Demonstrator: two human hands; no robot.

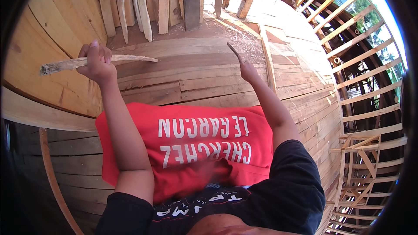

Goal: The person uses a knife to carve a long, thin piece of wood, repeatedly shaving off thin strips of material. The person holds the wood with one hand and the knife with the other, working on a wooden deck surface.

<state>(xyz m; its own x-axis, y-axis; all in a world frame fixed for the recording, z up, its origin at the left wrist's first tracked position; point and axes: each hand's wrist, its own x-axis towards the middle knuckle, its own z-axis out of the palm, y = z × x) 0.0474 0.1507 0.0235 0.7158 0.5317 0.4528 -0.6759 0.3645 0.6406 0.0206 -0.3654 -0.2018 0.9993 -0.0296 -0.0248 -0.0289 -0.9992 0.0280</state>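
Note:
My left hand (96, 62) is raised at the left, its fingers wrapped round a pale wooden strip (135, 57). The strip has a rough, splintered end to the left and tapers to a thin tip on the right. Farther right, my right hand (249, 72) is closed on a thin, dark brown stick-like piece (234, 51) that points up and to the left. Whether it is a tool or a plain stick cannot be made out. The two held pieces are well apart. A red cloth (150, 124) with white lettering lies between my forearms, over my lap.
Plank boards (200, 67) run beneath and ahead of me, with wood shavings (246, 39) scattered at the far middle. Upright timber pieces (164, 4) stand at the back. A tall curved plank wall (52, 30) rises at the left. A slatted timber frame (361, 85) lines the right.

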